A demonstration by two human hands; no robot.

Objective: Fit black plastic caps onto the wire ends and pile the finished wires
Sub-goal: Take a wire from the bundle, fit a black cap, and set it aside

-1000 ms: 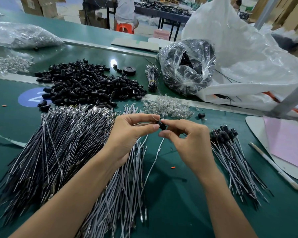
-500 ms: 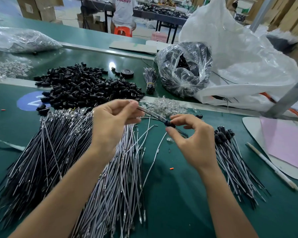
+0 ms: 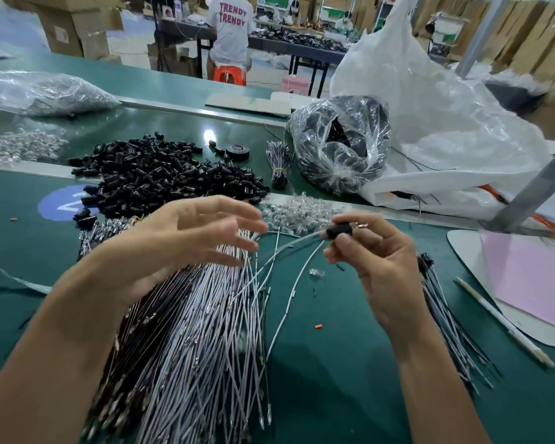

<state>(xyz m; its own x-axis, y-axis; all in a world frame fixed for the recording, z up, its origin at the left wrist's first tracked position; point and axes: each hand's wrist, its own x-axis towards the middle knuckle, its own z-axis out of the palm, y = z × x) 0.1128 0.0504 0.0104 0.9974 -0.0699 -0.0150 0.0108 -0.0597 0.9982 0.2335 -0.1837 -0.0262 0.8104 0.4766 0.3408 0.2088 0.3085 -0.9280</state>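
Hands first: the left hand (image 3: pixel 189 248) hovers over the big fan of uncapped wires (image 3: pixel 193 334), forearm coming in from 7 o'clock. Its fingers are spread and loose, pointing toward 3 o'clock, and it's holding nothing. It's pretty motion-blurred.

The right hand (image 3: pixel 378 267) is at 3 o'clock from it, forearm rising from 5 o'clock. Its thumb and fingertips are pinched round a black plastic cap (image 3: pixel 339 231), and the other fingers are curled under.

The cap is held up off the green table (image 3: pixel 350 363), just on the 6 o'clock side of a heap of clear plastic bits (image 3: pixel 298 213). Its long axis runs roughly 9 to 3. A glint of metal terminal pokes out of the 3 o'clock end, and a pale grey wire (image 3: pixel 289 248) leaves the 9 o'clock end and bows down toward 8 o'clock. The cap itself is a stubby dark cylinder, half hidden by the fingers.

The pile of finished wires (image 3: pixel 449 328) lies at 4 o'clock from the right hand, partly behind the wrist. Their capped ends are at 12 and the tails fan toward 5. The loose black caps (image 3: pixel 167 174) are heaped at 11 o'clock from the left hand.
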